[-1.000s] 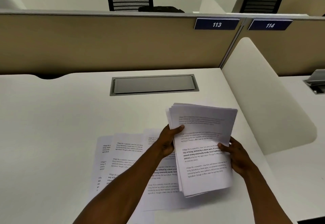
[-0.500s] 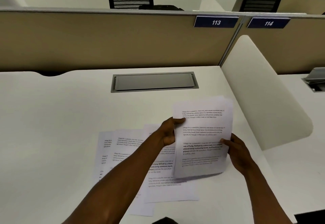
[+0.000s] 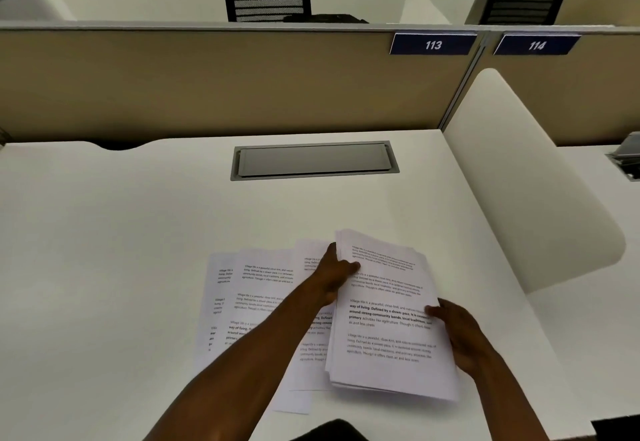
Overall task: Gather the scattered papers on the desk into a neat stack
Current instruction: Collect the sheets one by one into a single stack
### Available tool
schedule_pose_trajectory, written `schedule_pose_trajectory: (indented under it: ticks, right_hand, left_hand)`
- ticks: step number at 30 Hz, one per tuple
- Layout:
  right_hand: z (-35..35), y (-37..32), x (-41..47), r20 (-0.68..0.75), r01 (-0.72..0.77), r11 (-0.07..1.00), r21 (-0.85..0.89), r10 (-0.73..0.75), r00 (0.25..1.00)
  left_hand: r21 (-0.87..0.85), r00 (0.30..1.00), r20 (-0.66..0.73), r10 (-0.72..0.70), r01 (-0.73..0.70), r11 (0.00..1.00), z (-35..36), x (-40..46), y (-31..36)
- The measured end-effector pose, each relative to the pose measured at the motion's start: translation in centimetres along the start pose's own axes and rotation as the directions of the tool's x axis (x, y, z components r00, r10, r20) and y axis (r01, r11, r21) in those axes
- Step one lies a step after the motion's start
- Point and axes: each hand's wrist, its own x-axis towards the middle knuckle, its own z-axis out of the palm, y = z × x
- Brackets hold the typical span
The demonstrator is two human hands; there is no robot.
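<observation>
A thick stack of printed sheets (image 3: 388, 323) is held just above the white desk (image 3: 121, 250), tilted slightly. My left hand (image 3: 334, 276) grips its left edge near the top, thumb on the top sheet. My right hand (image 3: 457, 333) grips the stack's right edge, thumb on top. Several loose printed sheets (image 3: 256, 298) lie fanned and overlapping on the desk to the left of the stack, partly hidden under my left forearm.
A grey cable hatch (image 3: 313, 160) is set into the desk's back middle. A beige partition (image 3: 207, 84) with signs 113 and 114 closes the back. A white curved side divider (image 3: 526, 205) bounds the right. Black chairs stand beyond the partition.
The stack went from upright on its edge half a second ago to lying lower and flatter over the desk. Both hands keep their grip on its sides.
</observation>
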Motion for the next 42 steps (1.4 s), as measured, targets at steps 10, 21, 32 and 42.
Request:
schedule_pose_trajectory:
  ticks: [10, 21, 32, 42]
  right_hand:
    - [1.0, 0.9, -1.3, -0.051, 0.137, 0.990, 0.019, -0.136, 0.989]
    - [1.9, 3.7, -1.1, -0.254, 0.201, 0.877, -0.437, -0.335, 0.907]
    - [2.5, 4.2, -1.1, -0.288, 0.191, 0.846, -0.498, -0.369, 0.884]
    - [2.6, 4.0, -1.1, -0.287, 0.207, 0.899, -0.385, -0.330, 0.899]
  left_hand:
    - [0.570, 0.906, -0.299, 0.300, -0.082, 0.818, -2.7, -0.9, -0.3]
    - [0.931, 0.892, -0.290, 0.346, 0.180, 0.316, -5.5, -0.2, -0.8]
    - [0.971, 0.881, -0.213, 0.422, 0.145, 0.189, -3.7, 0.1, -1.5]
    - [0.598, 0.766, -0.384, 0.516, -0.219, 0.771, -3.6, -1.8, -2.1]
